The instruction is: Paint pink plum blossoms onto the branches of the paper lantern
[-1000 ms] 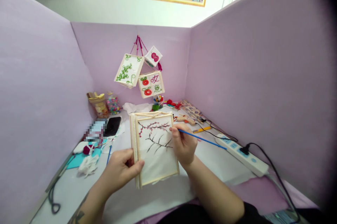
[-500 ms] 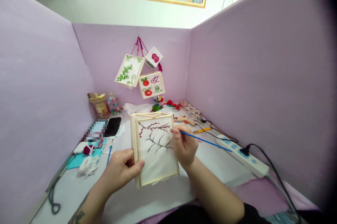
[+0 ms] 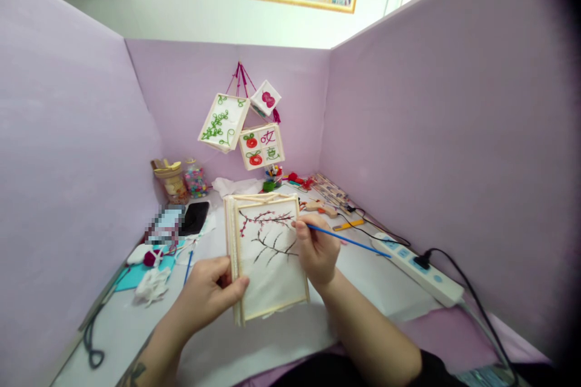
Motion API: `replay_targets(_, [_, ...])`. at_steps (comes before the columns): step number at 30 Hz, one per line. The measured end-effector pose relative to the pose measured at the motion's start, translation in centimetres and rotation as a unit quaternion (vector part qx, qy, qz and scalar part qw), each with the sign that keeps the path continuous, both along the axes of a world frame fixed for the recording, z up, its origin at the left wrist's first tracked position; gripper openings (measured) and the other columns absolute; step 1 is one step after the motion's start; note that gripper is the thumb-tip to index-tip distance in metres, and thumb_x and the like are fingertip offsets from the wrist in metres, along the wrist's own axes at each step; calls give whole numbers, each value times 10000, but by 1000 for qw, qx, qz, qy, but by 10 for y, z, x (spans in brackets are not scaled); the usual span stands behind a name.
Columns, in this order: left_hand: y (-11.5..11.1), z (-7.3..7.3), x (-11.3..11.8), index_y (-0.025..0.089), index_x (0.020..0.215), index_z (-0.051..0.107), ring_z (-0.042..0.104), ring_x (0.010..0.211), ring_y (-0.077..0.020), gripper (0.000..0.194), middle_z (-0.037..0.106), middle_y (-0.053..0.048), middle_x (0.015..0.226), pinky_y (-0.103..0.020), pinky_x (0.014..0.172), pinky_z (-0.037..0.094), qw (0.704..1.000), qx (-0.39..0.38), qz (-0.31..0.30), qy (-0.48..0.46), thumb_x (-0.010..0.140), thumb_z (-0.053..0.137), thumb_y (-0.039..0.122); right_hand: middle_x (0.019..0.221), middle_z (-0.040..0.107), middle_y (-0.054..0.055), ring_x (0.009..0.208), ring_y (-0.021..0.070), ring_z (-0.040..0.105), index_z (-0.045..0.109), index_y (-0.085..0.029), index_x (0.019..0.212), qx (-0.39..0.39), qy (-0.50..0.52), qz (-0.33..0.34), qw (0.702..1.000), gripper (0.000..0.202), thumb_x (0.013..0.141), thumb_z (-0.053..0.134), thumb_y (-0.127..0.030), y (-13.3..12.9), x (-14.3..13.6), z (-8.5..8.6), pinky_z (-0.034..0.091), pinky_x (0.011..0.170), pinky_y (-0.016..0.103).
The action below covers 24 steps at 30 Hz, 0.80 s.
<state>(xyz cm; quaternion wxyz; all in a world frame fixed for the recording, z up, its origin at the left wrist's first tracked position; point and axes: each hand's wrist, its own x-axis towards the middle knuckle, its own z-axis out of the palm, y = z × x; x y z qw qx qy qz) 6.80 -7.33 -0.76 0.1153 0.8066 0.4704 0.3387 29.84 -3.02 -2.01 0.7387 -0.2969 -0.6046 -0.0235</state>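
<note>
A wooden-framed white panel (image 3: 272, 284) stands tilted above the table, painted with dark branches and small pink-red blossoms. My left hand (image 3: 213, 290) grips its left edge, thumb on the front and fingers behind. Between the fingertips of my right hand (image 3: 319, 251) is a thin blue paintbrush (image 3: 349, 240), its handle pointing right and down. The brush tip is near the panel's upper right edge, close to the end of the upper branch; whether it touches cannot be made out.
A white power strip (image 3: 422, 269) with black cables lies at the right. Left are a black phone (image 3: 195, 218), crumpled tissue (image 3: 152, 286) and another blue brush (image 3: 188, 267). Jars (image 3: 172, 184), a glue gun (image 3: 320, 208) and hanging framed panels (image 3: 226, 122) are farther back.
My right hand has shifted slightly left, and the brush handle's end has moved left and a little up. My left hand and the panel look unchanged.
</note>
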Motion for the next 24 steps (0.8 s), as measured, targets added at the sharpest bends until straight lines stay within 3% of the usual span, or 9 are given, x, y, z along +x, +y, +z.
replay_targets(12, [-1, -1, -1, 205, 526, 371, 342, 436, -73, 393, 363, 72, 473, -198, 447, 261, 1000, -3, -4, 1, 826, 565, 368, 757, 651, 0, 712, 155, 639, 630, -218, 910, 9, 17, -23, 1000, 97, 939, 558, -160, 1, 0, -5, 527, 686, 293])
replay_targets(24, [-1, 0, 0, 203, 517, 384, 344, 434, -78, 401, 372, 65, 471, -200, 442, 261, 1000, -6, -1, -8, 821, 571, 387, 762, 676, 6, 710, 160, 659, 647, -221, 913, 4, -2, -29, 1000, 106, 936, 559, -167, -1, 0, 2, 541, 672, 287])
